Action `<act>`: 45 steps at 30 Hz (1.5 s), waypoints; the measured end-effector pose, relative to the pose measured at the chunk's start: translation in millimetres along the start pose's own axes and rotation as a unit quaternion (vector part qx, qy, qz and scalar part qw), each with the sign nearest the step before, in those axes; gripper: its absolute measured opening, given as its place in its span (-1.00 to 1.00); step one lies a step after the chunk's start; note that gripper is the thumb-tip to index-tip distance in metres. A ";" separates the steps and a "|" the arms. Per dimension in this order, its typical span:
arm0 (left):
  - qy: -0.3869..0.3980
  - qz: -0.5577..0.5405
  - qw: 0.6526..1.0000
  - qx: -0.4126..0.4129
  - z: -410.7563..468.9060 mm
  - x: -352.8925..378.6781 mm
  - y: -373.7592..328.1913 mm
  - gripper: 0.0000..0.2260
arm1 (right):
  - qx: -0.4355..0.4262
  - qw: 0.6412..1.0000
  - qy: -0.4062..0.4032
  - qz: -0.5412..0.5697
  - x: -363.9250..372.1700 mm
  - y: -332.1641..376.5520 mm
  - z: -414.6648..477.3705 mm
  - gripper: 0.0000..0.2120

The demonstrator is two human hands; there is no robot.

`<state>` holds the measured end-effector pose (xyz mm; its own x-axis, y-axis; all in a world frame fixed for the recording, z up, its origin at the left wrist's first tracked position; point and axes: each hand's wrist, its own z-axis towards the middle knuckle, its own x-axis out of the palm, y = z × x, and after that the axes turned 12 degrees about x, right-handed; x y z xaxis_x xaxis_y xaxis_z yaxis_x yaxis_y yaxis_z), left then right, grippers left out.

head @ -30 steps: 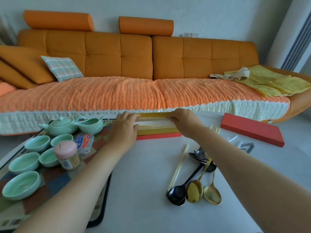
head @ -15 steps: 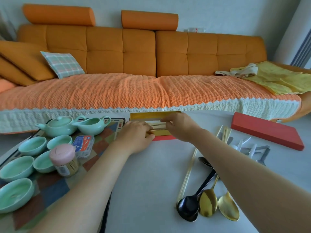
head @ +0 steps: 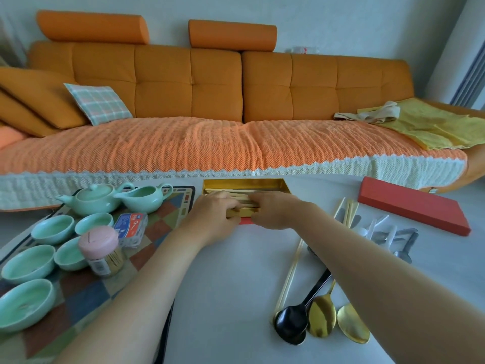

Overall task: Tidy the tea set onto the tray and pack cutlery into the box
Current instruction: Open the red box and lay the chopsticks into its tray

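Glossy gold metal spoons (head: 337, 320)

White table (head: 223, 298) with patterned tray (head: 84, 290), gold-lined box (head: 244, 184), red lid (head: 412, 206), loose chopsticks (head: 288, 277), three spoons (head: 321, 315)

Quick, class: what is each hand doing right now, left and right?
Left hand: fingers on the chopsticks in the gold box; grip cannot be told.
Right hand: also on the chopsticks; grip cannot be told.

The tea set (head: 102, 199) is mint green on a checkered multicolour tray (head: 168, 208). The box (head: 284, 185) is gold inside; its lid (head: 412, 206) is red. The sofa (head: 215, 85) is orange.
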<state>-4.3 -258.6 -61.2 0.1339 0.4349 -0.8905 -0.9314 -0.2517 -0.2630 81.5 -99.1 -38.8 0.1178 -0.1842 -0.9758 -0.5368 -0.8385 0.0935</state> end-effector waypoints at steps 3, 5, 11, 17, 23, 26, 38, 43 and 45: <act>0.016 -0.017 1.000 -0.013 -3.7 -3.9 -5.2 -0.71 | -0.006 0.999 0.036 0.025 -2.4 -5.7 -2.9 -0.61; 0.030 -0.016 0.999 -0.014 -6.9 -5.6 -9.6 -0.68 | -0.022 0.999 0.033 0.031 -3.2 -11.5 -7.2 -0.52; 0.029 0.007 0.999 -0.015 -23.1 -9.6 -20.4 -0.57 | -0.126 0.973 -0.152 0.122 -15.1 -25.0 -34.4 -0.58; -0.080 0.054 0.992 0.078 -36.5 -16.3 -46.2 -0.69 | -0.101 0.979 -0.112 0.136 -27.4 -29.5 -76.5 -0.67; 0.048 -0.105 0.993 -0.006 -46.4 -18.4 -84.2 -0.88 | -0.058 0.998 -0.025 0.025 -18.6 -49.3 -97.8 -0.59; 0.135 -0.106 0.985 -0.036 -51.0 -9.3 -93.8 -0.82 | -0.040 0.998 -0.026 0.029 -11.3 -58.8 -99.4 -0.64; 0.139 -0.059 0.987 -0.054 -47.1 -7.6 -94.4 -0.86 | -0.016 1.000 -0.019 -0.002 -2.9 -57.9 -84.9 -0.81; 0.152 -0.064 0.984 -0.060 -45.1 -13.6 -78.5 -0.90 | -0.063 0.998 -0.027 0.013 -4.6 -54.4 -83.8 -0.91; 0.108 -0.060 0.990 -0.062 -41.8 -23.7 -69.7 -0.89 | -0.080 0.993 -0.070 0.042 -9.8 -52.0 -81.7 -0.90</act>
<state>71.6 -287.6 -37.2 0.3234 0.2771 -0.9048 -0.8572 -0.3193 -0.4041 176.6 -95.6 -18.0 -0.0453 -0.1928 -0.9802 -0.3991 -0.8960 0.1947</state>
